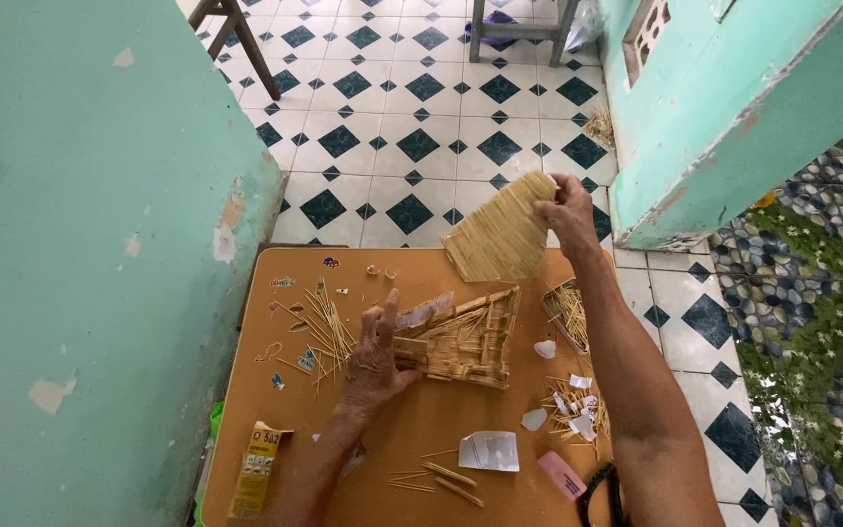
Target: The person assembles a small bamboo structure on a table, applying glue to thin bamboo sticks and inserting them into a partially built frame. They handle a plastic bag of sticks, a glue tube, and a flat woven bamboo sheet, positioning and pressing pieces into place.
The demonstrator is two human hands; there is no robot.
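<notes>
Head view, looking down on a small orange table (421, 429) set against a teal wall (80, 244), checkered tile floor (412, 127) beyond it.

I see the right hand (568, 210) raised above the far edge of the table, fingers pinched on the upper right corner of a flat panel of glued sticks (500, 232). The panel hangs below and left of the grip, tilted, its lower edge just above the table's far edge — clear of the surface as far as I can tell.

The left hand (378, 356) rests low on the table, fingers curled against the left side of a stick-built house frame (465, 337). The frame lies on the tabletop, extending right from the hand; the hand is steadying it, with the fingertips tucked into the structure, so I can't tell how firm the grasp is. The held panel sits directly beyond the frame, apart from it.

Around the work: a scatter of loose sticks (324, 332) to the left of the left hand, a small tray of sticks (568, 312) beside the right forearm, a yellow glue tube box (258, 468) at the near left corner, a white paper scrap (488, 451) and a pink eraser-like block (560, 475) near the front edge. More sticks and paper bits lie at the right edge.
</notes>
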